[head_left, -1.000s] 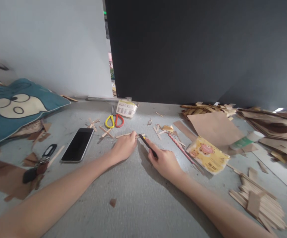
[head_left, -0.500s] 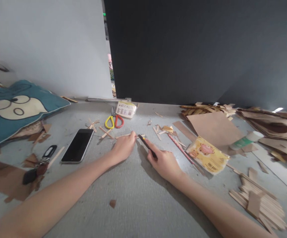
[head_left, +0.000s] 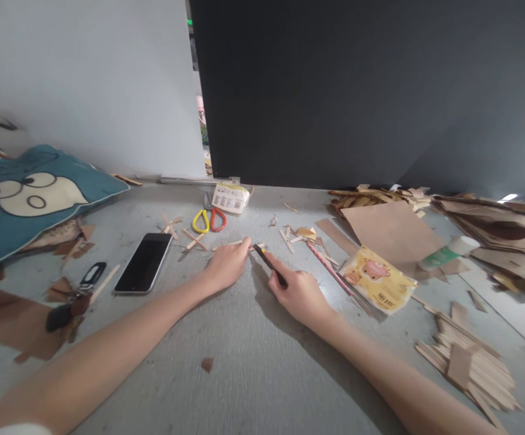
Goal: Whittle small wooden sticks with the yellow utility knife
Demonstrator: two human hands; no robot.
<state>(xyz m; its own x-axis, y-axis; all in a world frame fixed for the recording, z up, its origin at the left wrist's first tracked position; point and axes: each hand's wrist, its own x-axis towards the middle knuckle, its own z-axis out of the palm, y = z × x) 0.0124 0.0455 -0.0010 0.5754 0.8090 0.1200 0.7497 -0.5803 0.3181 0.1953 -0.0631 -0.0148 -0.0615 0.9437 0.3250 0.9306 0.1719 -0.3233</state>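
My left hand rests on the grey table, fingers pressed down on a thin wooden stick that pokes out to its left. My right hand is closed round a black utility knife, whose yellow-tipped end meets the stick just beyond my left fingertips. Both forearms reach in from the bottom of the view.
A black phone and keys lie to the left, scissors with yellow and red handles beyond. A pencil, a yellow tissue pack, a glue tube, brown paper and stacked sticks lie right. A blue cushion sits far left.
Both hands keep their place at the stick; only the camera shifts slightly, moving the scene a little in the picture.
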